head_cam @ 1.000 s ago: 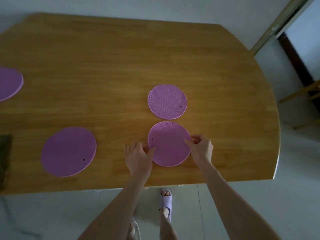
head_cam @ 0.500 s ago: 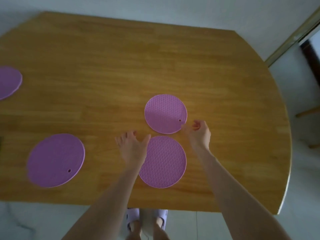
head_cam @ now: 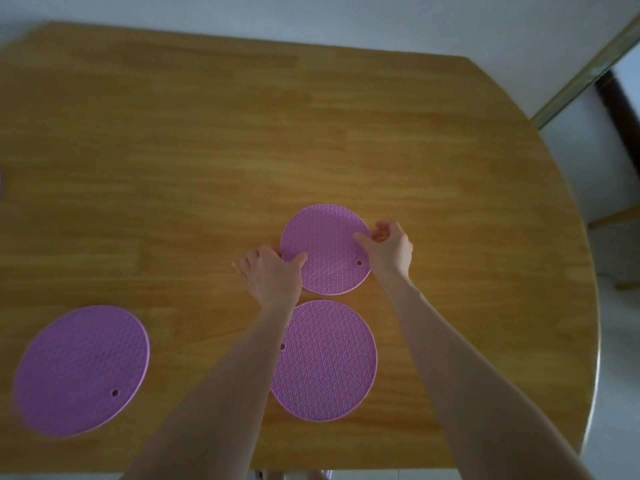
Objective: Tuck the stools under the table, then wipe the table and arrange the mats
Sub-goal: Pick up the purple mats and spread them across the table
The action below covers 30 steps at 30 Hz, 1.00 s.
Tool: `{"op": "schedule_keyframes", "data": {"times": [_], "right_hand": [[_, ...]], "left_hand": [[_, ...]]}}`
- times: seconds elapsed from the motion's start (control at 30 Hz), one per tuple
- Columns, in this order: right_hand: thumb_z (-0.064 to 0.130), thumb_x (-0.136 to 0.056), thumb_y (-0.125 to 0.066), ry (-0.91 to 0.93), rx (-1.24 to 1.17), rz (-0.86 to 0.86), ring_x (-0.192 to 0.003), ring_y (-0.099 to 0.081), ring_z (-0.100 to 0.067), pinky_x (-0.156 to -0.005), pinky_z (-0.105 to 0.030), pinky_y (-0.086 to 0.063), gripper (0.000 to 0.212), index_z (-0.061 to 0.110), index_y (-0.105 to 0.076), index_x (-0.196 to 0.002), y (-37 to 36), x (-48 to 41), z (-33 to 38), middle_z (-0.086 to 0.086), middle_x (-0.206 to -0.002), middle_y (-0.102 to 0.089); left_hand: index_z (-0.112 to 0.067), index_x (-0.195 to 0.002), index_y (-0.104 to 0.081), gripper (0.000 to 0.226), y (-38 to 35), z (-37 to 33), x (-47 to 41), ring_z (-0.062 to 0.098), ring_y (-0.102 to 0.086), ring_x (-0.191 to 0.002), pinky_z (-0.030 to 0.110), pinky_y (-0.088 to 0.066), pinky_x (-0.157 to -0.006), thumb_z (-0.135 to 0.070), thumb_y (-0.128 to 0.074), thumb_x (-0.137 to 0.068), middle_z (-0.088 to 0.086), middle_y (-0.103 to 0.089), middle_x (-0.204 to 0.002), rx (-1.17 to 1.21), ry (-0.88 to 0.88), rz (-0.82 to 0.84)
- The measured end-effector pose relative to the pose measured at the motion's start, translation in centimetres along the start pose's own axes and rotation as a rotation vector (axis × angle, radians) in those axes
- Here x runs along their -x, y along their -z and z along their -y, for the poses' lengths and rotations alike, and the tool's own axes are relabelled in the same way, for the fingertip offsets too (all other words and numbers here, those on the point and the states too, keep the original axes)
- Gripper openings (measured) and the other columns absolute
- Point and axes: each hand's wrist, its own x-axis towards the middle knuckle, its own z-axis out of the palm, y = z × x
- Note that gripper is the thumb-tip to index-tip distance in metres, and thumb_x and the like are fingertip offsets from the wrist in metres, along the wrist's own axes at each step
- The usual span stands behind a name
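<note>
Over at the left, the left mat (head_cam: 81, 370) lies flat on the wooden counter (head_cam: 450, 168), near the front edge and well apart from the others. It is a round purple mat with a small hole near its near rim. It looks a bit blurred from here.

Next along comes the left hand (head_cam: 273, 275), reaching out over the counter. Its thumb lies on top of the far mat (head_cam: 325, 249) at the mat's left rim, and a fingertip meets that same rim just beside it, so the hand pinches the mat's edge lightly. The other fingers (head_cam: 242, 268) are spread loosely over the wood to the left. I cannot tell whether any finger is under the mat.

The far mat sits about mid-depth on the counter, right of centre, patterned side up, with its small hole at the lower right. It appears flat or nearly so. Just in front of it lies the near mat (head_cam: 329, 362), the same purple round. A narrow strip of wood shows between the two, so they do not touch. The left forearm crosses over the near mat's left side, next to its hole.

The right hand (head_cam: 389, 249) holds the far mat's right rim: thumb on top, curled fingers (head_cam: 381, 232) bunched at the edge.

Further right the counter curves round, with pale floor (head_cam: 616, 375) beyond it and a door frame (head_cam: 585, 69) in the corner.
</note>
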Motion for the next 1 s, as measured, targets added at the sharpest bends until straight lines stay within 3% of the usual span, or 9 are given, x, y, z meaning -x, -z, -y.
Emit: {"op": "schedule_keyframes", "data": {"times": [0.17,0.3,0.37,0.53,0.67,0.77,1.0], "right_hand": [[0.021,-0.078,-0.076,-0.044,-0.011,0.001,-0.100,-0.058,-0.024,-0.077,-0.028,-0.041,0.036,0.013,-0.060,-0.109,0.1,-0.4,0.3,0.004,-0.085,-0.060],[0.020,-0.076,-0.078,-0.044,-0.014,0.011,-0.091,-0.061,-0.020,-0.075,-0.029,-0.044,0.033,0.016,-0.059,-0.104,0.8,-0.6,0.6,0.005,-0.082,-0.062],[0.021,-0.076,-0.078,-0.042,-0.023,0.000,-0.086,-0.061,-0.019,-0.077,-0.030,-0.046,0.034,0.017,-0.059,-0.102,1.6,-0.8,0.6,0.006,-0.079,-0.061],[0.021,-0.075,-0.078,-0.083,-0.090,-0.080,-0.087,-0.061,-0.019,-0.083,-0.036,-0.048,0.034,0.018,-0.058,-0.102,5.2,-2.3,-0.3,0.012,-0.070,-0.058],[0.021,-0.073,-0.080,-0.121,-0.113,-0.147,-0.090,-0.062,-0.022,-0.086,-0.040,-0.049,0.035,0.019,-0.058,-0.100,9.0,-4.3,-1.7,0.012,-0.069,-0.057],[0.021,-0.073,-0.080,-0.142,-0.117,-0.195,-0.084,-0.061,-0.019,-0.084,-0.038,-0.051,0.036,0.016,-0.060,-0.102,11.9,-5.9,-2.9,0.012,-0.069,-0.056],[0.022,-0.072,-0.082,-0.177,-0.128,-0.282,-0.074,-0.058,-0.012,-0.076,-0.030,-0.050,0.040,0.015,-0.062,-0.106,18.3,-9.9,-6.1,0.011,-0.074,-0.057]], "left_hand": [[-0.015,-0.095,-0.062,0.042,0.2,-0.1,-0.4,0.028,-0.050,-0.115,0.041,-0.011,-0.116,-0.049,-0.075,-0.074,0.007,-0.062,-0.108,0.044,-0.016,0.013],[-0.023,-0.070,-0.052,0.035,0.1,-0.1,-0.8,0.020,-0.055,-0.087,0.050,-0.040,-0.101,-0.048,-0.076,-0.073,-0.004,-0.061,-0.078,0.137,-0.025,0.039],[-0.025,-0.066,-0.051,0.035,0.2,-0.7,-0.8,0.020,-0.056,-0.082,0.050,-0.044,-0.096,-0.047,-0.077,-0.071,-0.006,-0.060,-0.073,0.178,-0.029,0.048],[-0.027,-0.066,-0.050,0.034,-0.7,-4.9,0.3,0.031,-0.061,-0.092,0.046,-0.049,-0.085,-0.044,-0.080,-0.068,0.000,-0.067,-0.079,0.291,-0.022,0.114],[-0.018,-0.073,-0.056,0.035,-3.0,-8.7,1.2,0.030,-0.063,-0.091,0.044,-0.050,-0.082,-0.043,-0.080,-0.069,0.003,-0.069,-0.086,0.283,-0.047,0.178],[-0.016,-0.081,-0.059,0.035,-5.0,-11.5,2.1,0.027,-0.064,-0.090,0.041,-0.050,-0.082,-0.043,-0.080,-0.070,0.003,-0.069,-0.091,0.289,-0.086,0.220],[-0.021,-0.078,-0.056,0.034,-9.7,-17.8,4.1,0.029,-0.060,-0.099,0.043,-0.048,-0.086,-0.046,-0.078,-0.070,0.001,-0.069,-0.092,0.247,-0.198,0.310]]}}
